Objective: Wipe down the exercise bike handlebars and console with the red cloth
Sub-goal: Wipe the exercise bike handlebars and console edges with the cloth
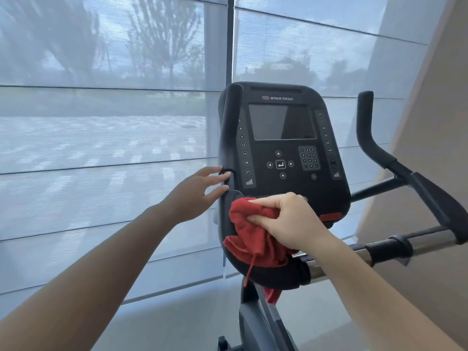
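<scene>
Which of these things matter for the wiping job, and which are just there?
In the job:
cloth, held by the right hand on the console's lower edge
console
handlebars
left hand, touching the console's side

Just there:
blind
wall
floor

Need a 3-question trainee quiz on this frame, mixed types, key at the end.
1. True or false: the right hand grips the red cloth.
2. Which part of the console does the cloth lie against? A: its top edge. B: its lower part. C: its right side.
3. In a few words: what is the left hand doing?

Key
1. True.
2. B.
3. It touches the console's left edge with straight fingers and holds nothing.
</scene>
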A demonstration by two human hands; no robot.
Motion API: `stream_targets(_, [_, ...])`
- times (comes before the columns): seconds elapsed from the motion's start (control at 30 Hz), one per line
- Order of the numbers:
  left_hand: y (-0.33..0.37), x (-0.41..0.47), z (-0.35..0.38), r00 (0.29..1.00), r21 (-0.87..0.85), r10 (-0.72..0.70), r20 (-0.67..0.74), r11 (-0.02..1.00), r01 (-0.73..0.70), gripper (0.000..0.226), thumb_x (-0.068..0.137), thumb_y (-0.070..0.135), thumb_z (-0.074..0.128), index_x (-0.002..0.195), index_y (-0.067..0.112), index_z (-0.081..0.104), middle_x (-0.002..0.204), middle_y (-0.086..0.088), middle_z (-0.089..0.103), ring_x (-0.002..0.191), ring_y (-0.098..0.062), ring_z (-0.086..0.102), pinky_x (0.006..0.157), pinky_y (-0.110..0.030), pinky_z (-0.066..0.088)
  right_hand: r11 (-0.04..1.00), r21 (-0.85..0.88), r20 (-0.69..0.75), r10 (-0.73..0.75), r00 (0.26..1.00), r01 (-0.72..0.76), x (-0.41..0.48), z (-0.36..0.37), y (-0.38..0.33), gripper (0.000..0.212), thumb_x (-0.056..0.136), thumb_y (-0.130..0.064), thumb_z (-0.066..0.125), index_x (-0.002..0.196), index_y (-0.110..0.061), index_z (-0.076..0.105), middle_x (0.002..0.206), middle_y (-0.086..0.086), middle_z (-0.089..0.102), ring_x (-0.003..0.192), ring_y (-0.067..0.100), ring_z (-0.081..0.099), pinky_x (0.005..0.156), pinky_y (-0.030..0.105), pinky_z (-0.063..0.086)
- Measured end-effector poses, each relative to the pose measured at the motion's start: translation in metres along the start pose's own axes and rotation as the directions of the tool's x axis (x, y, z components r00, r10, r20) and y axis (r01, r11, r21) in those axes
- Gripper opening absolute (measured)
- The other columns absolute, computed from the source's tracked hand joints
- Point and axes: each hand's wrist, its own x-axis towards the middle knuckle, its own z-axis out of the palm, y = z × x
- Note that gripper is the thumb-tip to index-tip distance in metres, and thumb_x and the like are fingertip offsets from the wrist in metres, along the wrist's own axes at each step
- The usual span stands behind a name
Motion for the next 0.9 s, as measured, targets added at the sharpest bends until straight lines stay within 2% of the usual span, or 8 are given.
stream_targets(0.1, [0.001, -0.001, 0.001, 1.0, -0.023, -0.016, -0.009, 1.0, 0.016, 0.04, 0.094, 0.037, 0.046, 0.134, 0.034, 0.047, 0.145, 0.014, 0.035, 0.128, -0.004, 0.038, 0.102, -0.027, 0.034, 1.0, -0.015, 0.004, -0.006, 1.0, 0.006, 0.004, 0.001, -0.001, 0.023, 0.076, -0.026, 0.075, 0.098, -0.033, 0.073, 0.092, -0.013, 0.073, 0.087, -0.01, 0.058, 0.071, -0.004, 0.036])
stream_targets(0.27, [0.002, -0.003, 0.002, 1.0, -0.035, -0.018, -0.024, 0.999, 0.017, 0.039, 0.095, 0.036, 0.045, 0.133, 0.033, 0.047, 0.145, 0.013, 0.036, 0.129, -0.006, 0.038, 0.103, -0.029, 0.035, 0.997, -0.069, 0.118, -0.008, 0.993, 0.016, -0.002, -0.011, 0.01, 0.023, 0.075, -0.027, 0.075, 0.097, -0.032, 0.073, 0.095, -0.013, 0.073, 0.086, -0.008, 0.062, 0.077, 0.002, 0.042])
stream_targets(0.37, [0.003, -0.003, 0.003, 1.0, -0.027, -0.019, -0.022, 0.999, 0.019, 0.038, 0.095, 0.036, 0.044, 0.134, 0.034, 0.046, 0.146, 0.013, 0.035, 0.127, -0.007, 0.041, 0.101, -0.028, 0.035, 1.0, -0.025, 0.036, -0.002, 0.999, 0.003, 0.004, -0.004, 0.008, 0.022, 0.075, -0.027, 0.075, 0.097, -0.031, 0.073, 0.092, -0.013, 0.073, 0.085, -0.007, 0.062, 0.076, 0.004, 0.044])
stream_targets(0.5, [0.004, -0.003, 0.002, 1.0, -0.015, -0.027, -0.011, 1.0, 0.027, 0.039, 0.096, 0.036, 0.043, 0.134, 0.035, 0.045, 0.146, 0.013, 0.035, 0.127, -0.007, 0.042, 0.103, -0.03, 0.035, 1.0, 0.012, -0.036, -0.025, 0.999, 0.025, 0.004, 0.008, 0.006, 0.021, 0.077, -0.028, 0.073, 0.098, -0.031, 0.073, 0.092, -0.011, 0.074, 0.085, -0.002, 0.065, 0.081, 0.016, 0.049])
stream_targets(0.6, [0.005, -0.004, 0.002, 1.0, -0.01, -0.023, -0.001, 1.0, 0.023, 0.04, 0.096, 0.036, 0.042, 0.135, 0.034, 0.044, 0.147, 0.013, 0.034, 0.127, -0.009, 0.042, 0.105, -0.032, 0.035, 0.998, -0.05, 0.058, -0.025, 0.998, 0.028, 0.0, -0.005, 0.011, 0.02, 0.075, -0.028, 0.074, 0.095, -0.031, 0.074, 0.087, -0.015, 0.073, 0.081, -0.005, 0.063, 0.073, 0.004, 0.044])
stream_targets(0.7, [0.005, -0.005, 0.0, 1.0, -0.002, -0.026, 0.01, 1.0, 0.026, 0.04, 0.096, 0.036, 0.041, 0.136, 0.035, 0.042, 0.148, 0.014, 0.031, 0.132, -0.006, 0.036, 0.107, -0.03, 0.032, 0.999, 0.014, 0.182, 0.032, 0.983, -0.035, 0.002, -0.02, 0.018, 0.015, 0.074, -0.026, 0.077, 0.088, -0.029, 0.075, 0.08, -0.008, 0.074, 0.078, 0.005, 0.067, 0.075, 0.021, 0.052])
stream_targets(0.8, [0.004, -0.008, 0.0, 1.0, 0.024, -0.015, 0.024, 1.0, 0.014, 0.042, 0.097, 0.038, 0.039, 0.138, 0.038, 0.038, 0.149, 0.017, 0.027, 0.135, -0.003, 0.029, 0.108, -0.026, 0.026, 0.972, 0.175, 0.042, 0.15, 0.988, -0.155, 0.017, -0.026, 0.026, 0.012, 0.073, -0.027, 0.077, 0.085, -0.03, 0.076, 0.079, -0.007, 0.074, 0.08, 0.009, 0.068, 0.083, 0.032, 0.054])
stream_targets(0.9, [0.005, -0.011, -0.002, 1.0, 0.048, -0.005, 0.006, 0.999, 0.005, 0.045, 0.096, 0.039, 0.04, 0.14, 0.038, 0.034, 0.148, 0.017, 0.029, 0.134, -0.004, 0.03, 0.106, -0.025, 0.028, 0.944, 0.296, -0.187, 0.207, 0.96, -0.145, 0.039, -0.028, 0.027, 0.008, 0.074, -0.025, 0.077, 0.078, -0.031, 0.073, 0.08, -0.011, 0.072, 0.081, 0.006, 0.067, 0.08, 0.023, 0.051])
